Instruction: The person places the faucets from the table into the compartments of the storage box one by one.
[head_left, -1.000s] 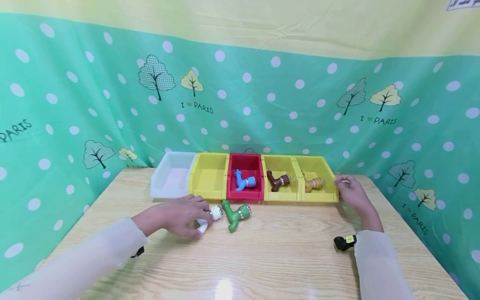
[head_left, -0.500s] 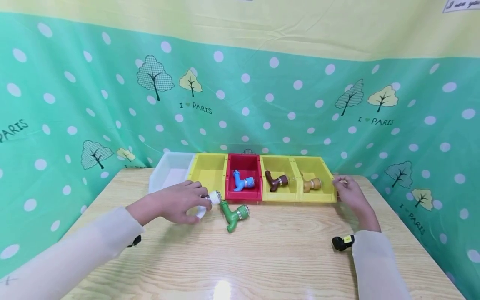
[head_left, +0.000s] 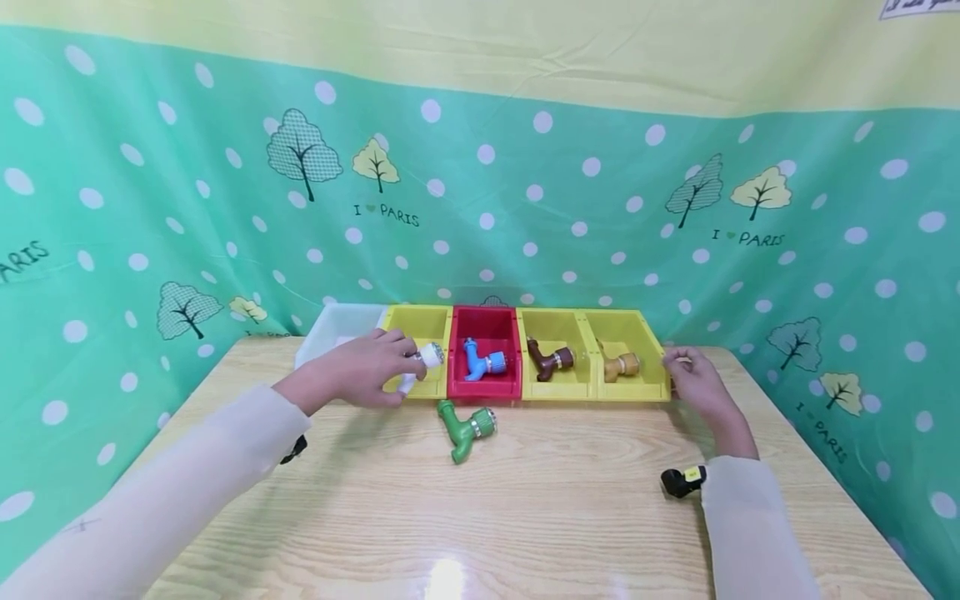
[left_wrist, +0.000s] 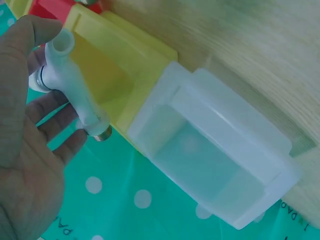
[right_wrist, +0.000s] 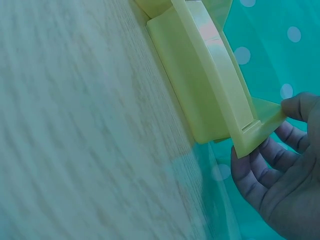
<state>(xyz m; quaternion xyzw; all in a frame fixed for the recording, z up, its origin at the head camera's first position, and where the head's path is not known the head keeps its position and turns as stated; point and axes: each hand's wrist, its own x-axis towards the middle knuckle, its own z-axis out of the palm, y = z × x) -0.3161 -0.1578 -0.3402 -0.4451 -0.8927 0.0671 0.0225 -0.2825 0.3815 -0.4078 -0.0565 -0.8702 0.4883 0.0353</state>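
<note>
My left hand (head_left: 371, 367) grips a white tap (left_wrist: 75, 87), thumb at its spout and fingers behind its body. In the head view the tap overlaps the front of the left yellow bin (head_left: 431, 388); the palm hides part of it. On the table just in front of the bins lies a green tap (head_left: 463, 432). At the far end of the row, my right hand (head_left: 703, 390) pinches the side edge of the rightmost yellow bin (right_wrist: 187, 75), thumb above and fingers below.
A white bin (left_wrist: 225, 112) forms the row's left end. The red bin (head_left: 486, 390) in the middle holds a blue tap (head_left: 480, 363). Farther right, a brown tap (head_left: 550, 362) and a tan tap (head_left: 621, 367) lie in yellow bins. A dotted green curtain (head_left: 487, 200) hangs behind.
The left hand has lifted the white tap from beside the green one and carried it away from me, up to the left yellow bin. The right hand keeps its grip on the bin edge.
</note>
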